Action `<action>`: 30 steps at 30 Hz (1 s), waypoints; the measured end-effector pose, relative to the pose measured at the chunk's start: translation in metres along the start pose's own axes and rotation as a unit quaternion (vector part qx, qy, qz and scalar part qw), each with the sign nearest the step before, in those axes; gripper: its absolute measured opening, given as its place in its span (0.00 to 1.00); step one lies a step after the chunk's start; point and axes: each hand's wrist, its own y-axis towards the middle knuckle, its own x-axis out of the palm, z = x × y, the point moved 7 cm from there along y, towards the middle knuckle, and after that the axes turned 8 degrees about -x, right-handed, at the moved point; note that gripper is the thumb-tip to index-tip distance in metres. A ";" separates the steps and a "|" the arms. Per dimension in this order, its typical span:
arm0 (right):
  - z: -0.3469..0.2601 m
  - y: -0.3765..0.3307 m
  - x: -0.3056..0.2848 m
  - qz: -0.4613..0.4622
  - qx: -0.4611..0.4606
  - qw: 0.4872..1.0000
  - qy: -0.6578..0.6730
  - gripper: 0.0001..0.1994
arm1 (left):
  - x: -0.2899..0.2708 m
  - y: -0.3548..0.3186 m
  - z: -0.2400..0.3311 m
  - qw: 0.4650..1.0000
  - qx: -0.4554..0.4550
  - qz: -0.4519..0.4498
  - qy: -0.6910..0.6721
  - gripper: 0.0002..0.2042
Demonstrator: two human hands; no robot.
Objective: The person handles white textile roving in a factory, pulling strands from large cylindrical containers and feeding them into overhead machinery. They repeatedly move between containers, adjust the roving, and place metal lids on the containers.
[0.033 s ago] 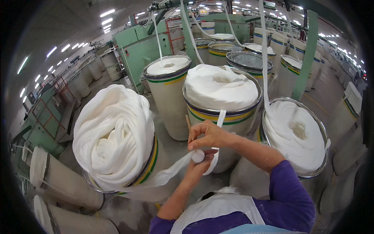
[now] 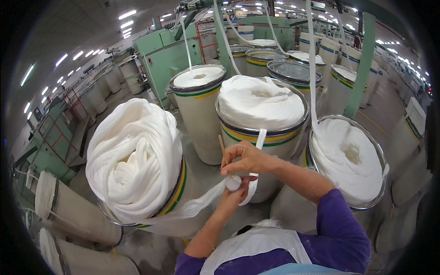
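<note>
My right hand (image 2: 247, 158) pinches a thin wooden stick (image 2: 222, 144), which points up and away from the fingers. Just below it, my left hand (image 2: 233, 198) is closed on a white fibre sliver (image 2: 206, 199), with a rounded white bunch (image 2: 233, 184) showing at its fingers. That band runs left to a can heaped with coiled sliver (image 2: 133, 160). Another white strip (image 2: 260, 140) hangs from the full can ahead (image 2: 260, 103) and loops down behind my hands. Whether the stick's lower end enters the bunch is hard to make out.
A can of coiled sliver (image 2: 347, 158) stands at my right, and another (image 2: 198, 77) farther ahead. Green posts (image 2: 360, 66) and hanging slivers (image 2: 312, 64) rise among the cans. Closer on the left, tall cans (image 2: 75, 215) lean into view; a green machine (image 2: 172, 55) stands behind.
The fingers of my left hand have drawn in slightly beside the white bunch. My right hand and the stick stay almost where they were.
</note>
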 end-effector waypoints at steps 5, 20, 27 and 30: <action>-0.010 0.001 -0.048 0.295 -0.076 0.934 0.189 0.10 | -0.002 0.008 -0.009 0.998 -0.046 -0.028 -0.015 0.20; 0.114 -0.089 0.016 -0.032 0.266 0.963 0.011 0.25 | -0.126 -0.060 -0.084 0.830 0.211 0.077 -0.511 0.14; 0.087 -0.079 -0.035 0.034 0.214 0.972 -0.090 0.24 | -0.243 -0.175 -0.202 0.698 0.188 0.372 -0.582 0.19; 0.088 -0.070 -0.041 0.048 0.200 0.974 -0.095 0.22 | -0.264 -0.232 -0.142 0.727 0.249 0.518 -0.376 0.20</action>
